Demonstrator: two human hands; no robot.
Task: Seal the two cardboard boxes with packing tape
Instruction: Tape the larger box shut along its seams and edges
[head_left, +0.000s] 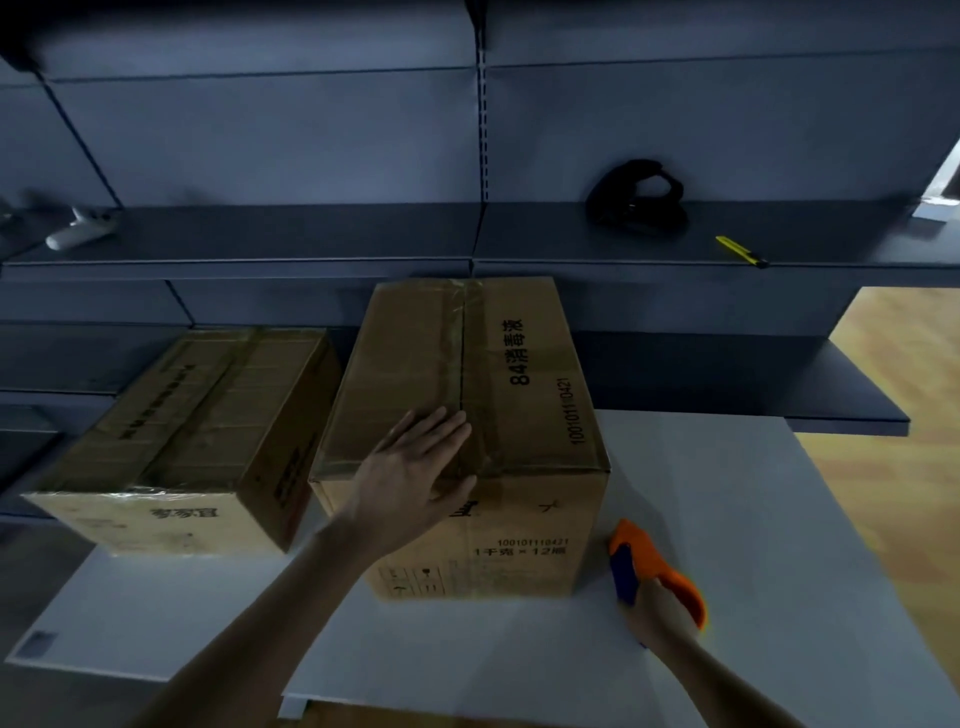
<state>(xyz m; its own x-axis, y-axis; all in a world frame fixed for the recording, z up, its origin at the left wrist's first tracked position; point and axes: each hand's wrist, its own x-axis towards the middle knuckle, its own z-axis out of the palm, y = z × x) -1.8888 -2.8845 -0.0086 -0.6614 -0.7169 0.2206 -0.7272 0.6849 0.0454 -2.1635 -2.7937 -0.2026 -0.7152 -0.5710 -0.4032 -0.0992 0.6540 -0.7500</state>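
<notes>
The left hand (415, 467) lies flat, fingers spread, on the taped carton (462, 415). Right of it, the right hand (657, 605) grips an orange tape dispenser (654, 566) near the worktop (727, 519).

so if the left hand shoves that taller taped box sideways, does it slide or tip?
Probably slides: the taller box sits flat on the smooth white table. The print suggests twelve one-kilogram bottles, so likely heavy. The left hand pushes near the top edge, so some tipping is possible.
</notes>
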